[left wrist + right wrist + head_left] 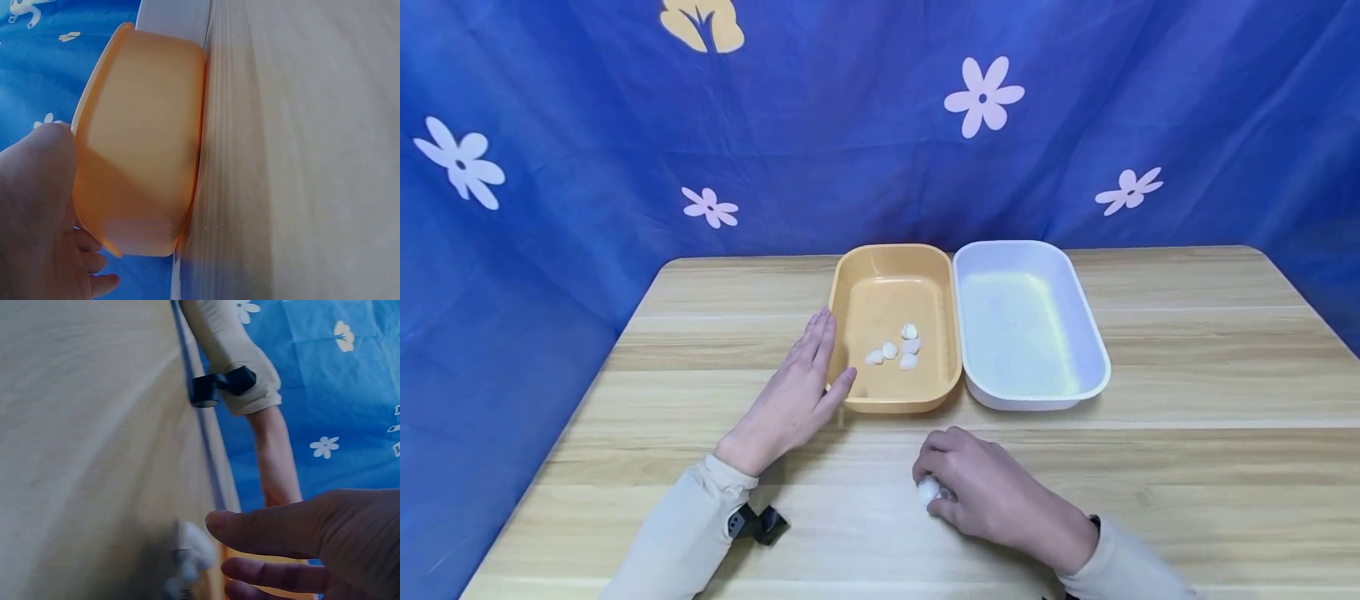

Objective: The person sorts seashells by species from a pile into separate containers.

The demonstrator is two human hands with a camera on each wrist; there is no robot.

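Note:
My left hand (786,408) rests at the left side of an orange tub (898,406), fingers straight along its rim and thumb at the near corner. In the left wrist view the tub's outer wall (144,125) stands beside the hand. Several small white pebble-like pieces (890,350) lie in the tub. My right hand (985,492) is bent low over the table in front of the tubs. A white piece (928,490) shows between its fingertips and thumb; in the right wrist view blurred white pieces (195,547) lie just beyond the parted thumb and fingers.
A white tub (1037,403) stands against the right side of the orange one. Both are on a wood-grain table (1187,350). Behind hangs a blue cloth (850,125) with pale flowers. A black wrist camera (758,525) sits on the left sleeve.

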